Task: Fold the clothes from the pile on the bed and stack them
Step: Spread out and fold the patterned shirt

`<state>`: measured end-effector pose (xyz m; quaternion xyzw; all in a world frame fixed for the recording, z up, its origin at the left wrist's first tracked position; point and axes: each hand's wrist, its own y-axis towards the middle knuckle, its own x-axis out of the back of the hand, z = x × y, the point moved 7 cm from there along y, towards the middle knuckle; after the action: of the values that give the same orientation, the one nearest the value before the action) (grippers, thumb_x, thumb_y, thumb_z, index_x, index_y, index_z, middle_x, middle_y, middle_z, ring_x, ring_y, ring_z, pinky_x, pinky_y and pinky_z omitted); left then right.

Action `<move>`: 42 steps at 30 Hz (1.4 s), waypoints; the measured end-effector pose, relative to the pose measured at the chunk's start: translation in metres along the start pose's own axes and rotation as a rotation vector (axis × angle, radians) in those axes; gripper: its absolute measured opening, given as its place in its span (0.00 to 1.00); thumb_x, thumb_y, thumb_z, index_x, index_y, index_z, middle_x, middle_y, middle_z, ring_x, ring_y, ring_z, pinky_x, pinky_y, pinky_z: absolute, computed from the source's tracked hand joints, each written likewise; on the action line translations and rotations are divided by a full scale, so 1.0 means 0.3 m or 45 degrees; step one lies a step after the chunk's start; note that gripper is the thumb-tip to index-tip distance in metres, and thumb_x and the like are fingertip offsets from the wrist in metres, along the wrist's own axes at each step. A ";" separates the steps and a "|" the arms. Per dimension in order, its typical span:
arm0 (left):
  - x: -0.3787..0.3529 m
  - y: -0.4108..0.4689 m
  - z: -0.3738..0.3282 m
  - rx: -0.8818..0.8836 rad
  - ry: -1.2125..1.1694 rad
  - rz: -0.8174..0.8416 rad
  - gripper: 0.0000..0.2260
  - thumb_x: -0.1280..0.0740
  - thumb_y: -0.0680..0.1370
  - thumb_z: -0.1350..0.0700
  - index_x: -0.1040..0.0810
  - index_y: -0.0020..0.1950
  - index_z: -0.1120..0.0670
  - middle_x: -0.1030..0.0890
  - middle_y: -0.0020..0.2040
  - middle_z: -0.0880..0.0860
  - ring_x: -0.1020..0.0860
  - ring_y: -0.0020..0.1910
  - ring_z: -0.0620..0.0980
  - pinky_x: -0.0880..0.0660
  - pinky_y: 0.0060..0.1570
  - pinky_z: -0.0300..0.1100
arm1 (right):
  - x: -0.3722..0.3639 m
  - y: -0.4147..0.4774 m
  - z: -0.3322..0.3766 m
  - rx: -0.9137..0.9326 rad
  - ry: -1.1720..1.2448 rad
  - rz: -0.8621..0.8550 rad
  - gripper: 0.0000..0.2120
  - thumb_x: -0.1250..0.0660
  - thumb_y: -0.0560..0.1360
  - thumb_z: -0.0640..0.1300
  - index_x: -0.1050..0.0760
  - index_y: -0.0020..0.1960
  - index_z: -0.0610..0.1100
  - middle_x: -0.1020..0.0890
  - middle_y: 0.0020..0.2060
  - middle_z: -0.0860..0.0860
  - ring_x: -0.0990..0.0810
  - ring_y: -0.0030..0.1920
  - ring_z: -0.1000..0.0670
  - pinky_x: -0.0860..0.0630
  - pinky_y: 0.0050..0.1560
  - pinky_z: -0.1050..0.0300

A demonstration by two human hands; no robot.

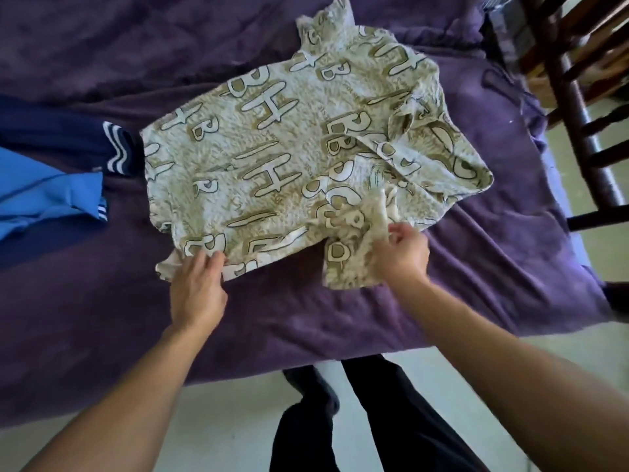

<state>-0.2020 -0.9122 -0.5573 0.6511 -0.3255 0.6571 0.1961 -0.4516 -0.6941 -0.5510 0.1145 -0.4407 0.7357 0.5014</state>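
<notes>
A cream and tan shirt [272,148] printed with large letters lies spread on the purple bed [493,267], collar toward the right. My left hand [199,291] lies on the shirt's near hem corner, fingers out over the cloth. My right hand [403,253] pinches a bunched fold of the near sleeve and shoulder. At the left edge lie a light blue garment [44,195] and a navy garment with white stripes [68,137].
A dark wooden chair [578,97] stands at the right of the bed, close to its corner. The bed's near edge runs above the pale floor [221,420], where dark trouser legs [374,420] stand. More purple bedding rises at the back.
</notes>
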 end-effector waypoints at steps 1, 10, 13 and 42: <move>0.010 -0.026 0.009 -0.024 0.010 0.018 0.20 0.31 0.58 0.74 0.23 0.48 0.61 0.25 0.42 0.60 0.25 0.41 0.63 0.26 0.36 0.55 | 0.084 -0.014 0.080 0.195 -0.037 -0.118 0.09 0.36 0.70 0.37 0.23 0.44 0.50 0.21 0.40 0.50 0.20 0.42 0.46 0.22 0.48 0.49; -0.030 -0.196 0.072 -0.015 0.301 0.414 0.20 0.37 0.74 0.63 0.28 0.65 0.50 0.29 0.64 0.53 0.31 0.61 0.56 0.29 0.56 0.49 | 0.021 -0.328 0.027 0.826 -1.578 0.755 0.09 0.38 0.73 0.42 0.19 0.46 0.45 0.17 0.43 0.46 0.19 0.44 0.42 0.25 0.40 0.56; -0.067 -0.238 0.077 0.021 0.386 0.533 0.22 0.36 0.74 0.58 0.32 0.67 0.45 0.29 0.64 0.50 0.33 0.65 0.53 0.34 0.62 0.47 | -0.046 -0.401 -0.164 0.439 -1.192 1.369 0.08 0.36 0.73 0.40 0.18 0.43 0.43 0.16 0.35 0.49 0.18 0.36 0.49 0.22 0.35 0.61; -0.174 -0.196 0.169 0.059 0.231 0.470 0.16 0.39 0.75 0.62 0.22 0.60 0.50 0.20 0.55 0.50 0.23 0.56 0.53 0.31 0.59 0.48 | 0.261 0.035 -0.290 -0.538 0.461 0.035 0.13 0.30 0.75 0.47 0.24 0.50 0.38 0.19 0.38 0.44 0.19 0.24 0.49 0.22 0.27 0.55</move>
<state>-0.1210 -0.8964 -0.6017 0.5228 -0.4052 0.7451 0.0858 -0.4734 -0.5789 -0.5597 -0.1320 -0.4892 0.6426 0.5747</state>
